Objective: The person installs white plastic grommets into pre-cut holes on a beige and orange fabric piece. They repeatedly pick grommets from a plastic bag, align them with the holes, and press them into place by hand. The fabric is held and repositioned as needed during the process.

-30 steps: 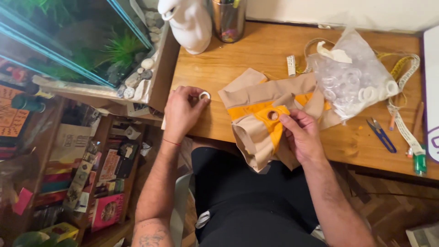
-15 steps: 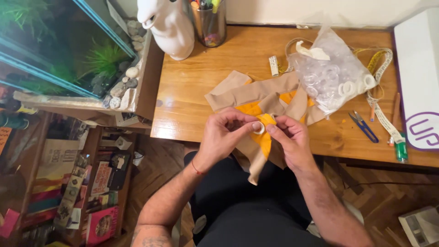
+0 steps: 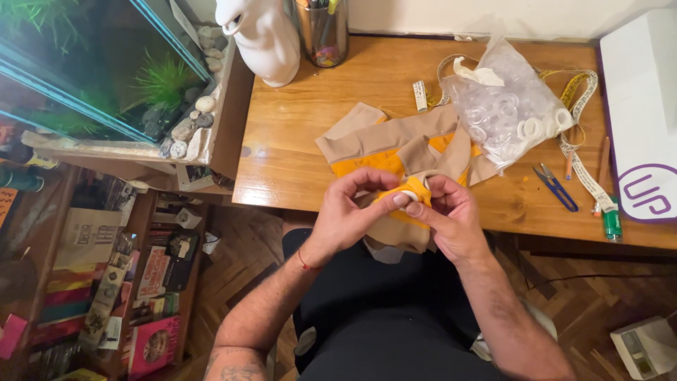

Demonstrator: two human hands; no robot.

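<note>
A home craft corner: wooden desk [image 3: 331, 120], aquarium [image 3: 84, 63], bookshelf [image 3: 106, 282], parquet floor [image 3: 233, 282].

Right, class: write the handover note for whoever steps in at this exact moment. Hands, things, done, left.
Left hand: pinches a white ring against the orange and tan cloth.
Right hand: grips the same fold of cloth from the other side.
Cloth hangs off the table edge; bag of rings behind it, blue snips to its right.
Done: ring at the cloth.
Left: whether it is fastened cannot be seen.
</note>
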